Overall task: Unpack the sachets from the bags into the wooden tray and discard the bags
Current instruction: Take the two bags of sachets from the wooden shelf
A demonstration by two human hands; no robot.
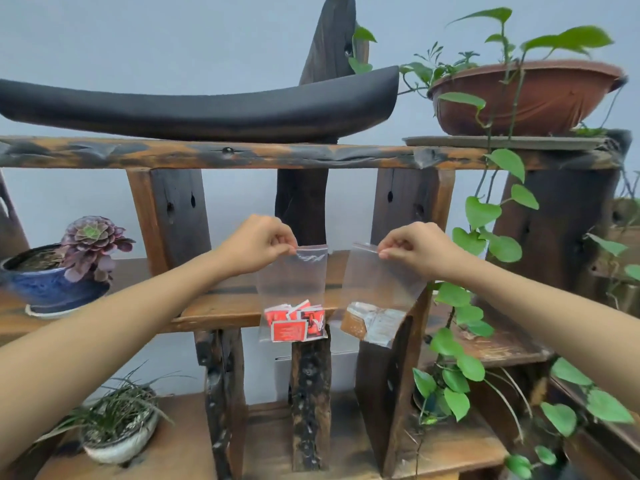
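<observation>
Forearms extended from the near corners toward a rustic wooden shelf unit. Left hand pinching the top edge of a clear zip bag of red sachets; grip closed on the seal strip, bag hanging free in front of the middle shelf, red sachets settled at the bottom. Right hand pinching the top corner of a second clear zip bag; grip likewise closed on the plastic, brown and silver sachets slumped at its base. Bags held side by side, apart, neither touching the shelf. Held by the tops, probably so contents drop clear of the seals and both stay shut for carrying. Seals appear closed on both; no sachet out yet. Wooden tray not identifiable with certainty; dark curved wooden piece on the top rail noted only. Judged at the very start: opening, emptying and discarding all outstanding.

Blue pot with succulent at left end of middle shelf; trailing pothos in brown bowl at upper right; grass pot on lower shelf, left.
</observation>
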